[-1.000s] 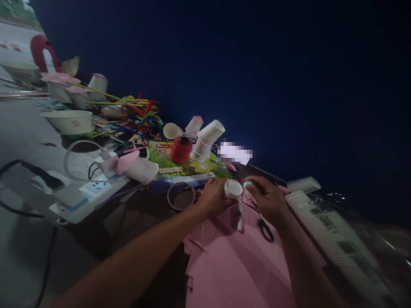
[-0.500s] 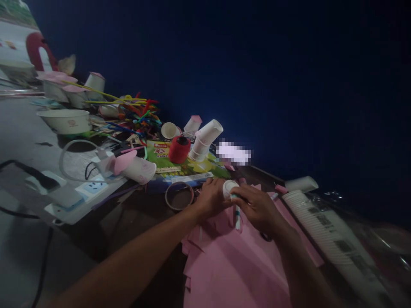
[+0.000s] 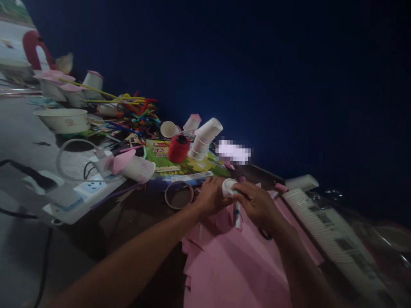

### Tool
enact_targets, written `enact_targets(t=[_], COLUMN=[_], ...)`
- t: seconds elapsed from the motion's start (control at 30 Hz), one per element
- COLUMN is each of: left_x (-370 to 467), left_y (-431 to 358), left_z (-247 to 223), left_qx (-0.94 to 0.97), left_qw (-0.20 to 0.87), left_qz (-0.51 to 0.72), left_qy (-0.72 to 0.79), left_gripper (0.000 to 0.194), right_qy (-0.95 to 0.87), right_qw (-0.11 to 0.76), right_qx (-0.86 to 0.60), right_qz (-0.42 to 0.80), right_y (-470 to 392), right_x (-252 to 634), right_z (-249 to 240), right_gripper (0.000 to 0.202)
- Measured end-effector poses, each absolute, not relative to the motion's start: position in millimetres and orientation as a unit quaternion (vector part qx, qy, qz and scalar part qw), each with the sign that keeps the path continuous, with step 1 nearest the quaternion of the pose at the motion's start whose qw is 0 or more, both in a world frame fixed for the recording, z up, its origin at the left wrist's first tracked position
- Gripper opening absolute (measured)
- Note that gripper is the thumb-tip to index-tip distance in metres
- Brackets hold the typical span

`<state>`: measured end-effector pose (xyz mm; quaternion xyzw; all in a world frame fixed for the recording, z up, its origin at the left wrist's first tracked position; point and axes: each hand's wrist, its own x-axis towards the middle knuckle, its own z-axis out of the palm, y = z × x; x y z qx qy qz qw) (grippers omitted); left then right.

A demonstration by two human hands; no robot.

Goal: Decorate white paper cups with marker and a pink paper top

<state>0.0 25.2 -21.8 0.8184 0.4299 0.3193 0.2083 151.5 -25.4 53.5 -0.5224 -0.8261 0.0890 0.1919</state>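
My left hand (image 3: 210, 196) is wrapped around the side of a white paper cup (image 3: 228, 186), whose round end faces up. On the cup's right side, my right hand (image 3: 256, 203) is closed with fingertips at the rim, pinching a small white-and-teal stick (image 3: 236, 193) mostly hidden by the fingers. Just below the hands, a white tube with a teal band (image 3: 237, 217) shows over a layered pile of pink paper (image 3: 231, 269). Partly under my right wrist is a dark ring-like thing (image 3: 265, 234), too covered to name.
A roll of tape (image 3: 179, 195) lies left of my hands. Behind it stand a red spool (image 3: 179, 149) and stacked paper cups (image 3: 205, 139) on a colourful packet. A power strip (image 3: 75, 201) sits left, pipe cleaners (image 3: 141, 113) beyond. A long sleeve of cups (image 3: 324, 231) lies right.
Both hands keep their hold at the cup, with only a slight shift of the right fingers at its rim. The whole view has moved a little.
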Motion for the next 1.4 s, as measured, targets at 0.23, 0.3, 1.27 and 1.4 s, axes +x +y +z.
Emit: enact_targets(t=[0.23, 0.3, 1.27, 1.4], left_x=[-1, -2, -2, -2], left_y=[25, 22, 23, 23], left_z=[-20, -17, -12, -12], left_qx=[0.812, 0.808, 0.793, 0.795], left_qw=[0.208, 0.215, 0.257, 0.252], left_qz=[0.33, 0.331, 0.353, 0.343], left_qy=[0.435, 0.438, 0.426, 0.432], left_gripper=[0.047, 0.05, 0.045, 0.047], right_qy=[-0.796, -0.78, -0.56, -0.563], right_qw=[0.276, 0.303, 0.434, 0.435], right_qx=[-0.528, -0.541, -0.575, -0.57], right_qz=[0.102, 0.088, 0.409, 0.411], right_y=[-30, -25, -12, -10], right_x=[165, 169, 171, 167], right_z=[71, 68, 52, 46], right_gripper=[0.017, 0.017, 0.032, 0.034])
